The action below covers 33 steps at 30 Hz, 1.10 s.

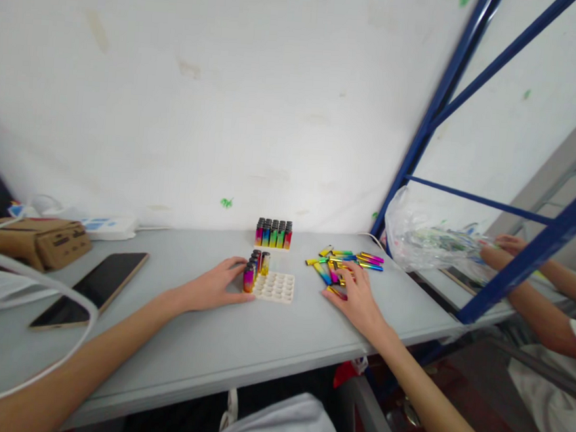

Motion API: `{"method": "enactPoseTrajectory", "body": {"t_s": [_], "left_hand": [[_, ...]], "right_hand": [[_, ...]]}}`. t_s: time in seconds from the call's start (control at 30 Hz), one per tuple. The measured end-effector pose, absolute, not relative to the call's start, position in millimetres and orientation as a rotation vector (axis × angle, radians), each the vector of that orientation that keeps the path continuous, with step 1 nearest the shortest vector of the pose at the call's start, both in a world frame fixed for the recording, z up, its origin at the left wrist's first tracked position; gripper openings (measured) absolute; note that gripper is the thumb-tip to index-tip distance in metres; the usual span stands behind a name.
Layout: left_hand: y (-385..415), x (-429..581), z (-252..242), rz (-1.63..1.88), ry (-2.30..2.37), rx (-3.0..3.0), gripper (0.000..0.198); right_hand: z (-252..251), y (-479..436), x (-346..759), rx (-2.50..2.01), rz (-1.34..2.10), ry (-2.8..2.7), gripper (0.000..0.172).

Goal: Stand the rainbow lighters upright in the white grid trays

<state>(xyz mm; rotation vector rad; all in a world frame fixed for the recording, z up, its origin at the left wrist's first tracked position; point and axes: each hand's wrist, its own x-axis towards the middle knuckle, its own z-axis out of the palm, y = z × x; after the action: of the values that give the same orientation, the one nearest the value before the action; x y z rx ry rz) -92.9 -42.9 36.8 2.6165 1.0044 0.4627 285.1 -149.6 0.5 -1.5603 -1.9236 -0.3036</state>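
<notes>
Near the middle of the grey tabletop lies a white tray [279,288] with rows of round holes. Upright rainbow-coloured lighters [249,278] with dark tops fill its left column, and a yellow lighter [265,264] stands beside them. My left hand [214,286] curls around the tray's left end, thumb at the front corner and fingers behind. To the right, my right hand [358,303] is over a loose pile of shiny multicoloured lighters [321,271]. Its thumb and fingertips close on one lighter [336,292] at the pile's front; the fingers partly hide it.
A full block of upright lighters [273,233] stands near the wall. At left are a phone [93,288], a cardboard box [44,238], a white power strip [107,228] and white cables. Right, blue rack posts [536,253], a clear plastic bag [415,228] and another person's arms [525,279].
</notes>
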Motion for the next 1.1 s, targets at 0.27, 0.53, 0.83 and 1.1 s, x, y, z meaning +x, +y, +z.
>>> {"method": "enactPoseTrajectory", "body": {"t_s": [0.27, 0.53, 0.83, 1.1], "left_hand": [[-42, -94, 34, 0.473, 1.022, 2.597, 0.079], [-43, -94, 35, 0.468, 1.011, 2.624, 0.079], [-48, -93, 39, 0.526, 0.97, 2.606, 0.076], [-46, -93, 39, 0.444, 0.985, 2.625, 0.081]], "right_hand": [[11, -174, 280, -1.521, -0.3, -1.966, 0.026], [104, -95, 225, -1.299, 0.113, -1.963, 0.036], [60, -11, 195, -1.063, 0.851, -1.501, 0.048], [50, -26, 188, -0.85, 1.189, -1.533, 0.051]]}}
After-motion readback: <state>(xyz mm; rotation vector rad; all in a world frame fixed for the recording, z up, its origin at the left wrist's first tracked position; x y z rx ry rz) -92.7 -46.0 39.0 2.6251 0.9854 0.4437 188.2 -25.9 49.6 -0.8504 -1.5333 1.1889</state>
